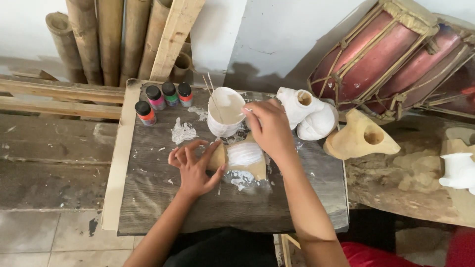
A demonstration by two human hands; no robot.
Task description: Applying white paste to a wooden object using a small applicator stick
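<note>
A small wooden carved figure [245, 157], partly coated in white paint, lies on a dark wooden board [163, 198]. My left hand [194, 165] steadies the figure's left end with thumb and fingers. My right hand [267, 126] hovers above the figure, pinching a thin brush whose tip points at a white cup of paint [225, 112]. Two thin sticks stand in the cup.
Several small paint bottles [163, 101] with black caps stand at the board's back left. White-painted carved figures [309, 112] and an unpainted one [361, 138] lie to the right. Red drums [391, 54] lean behind; bamboo poles [109, 34] stand at the back left. White paint smears [183, 132] mark the board.
</note>
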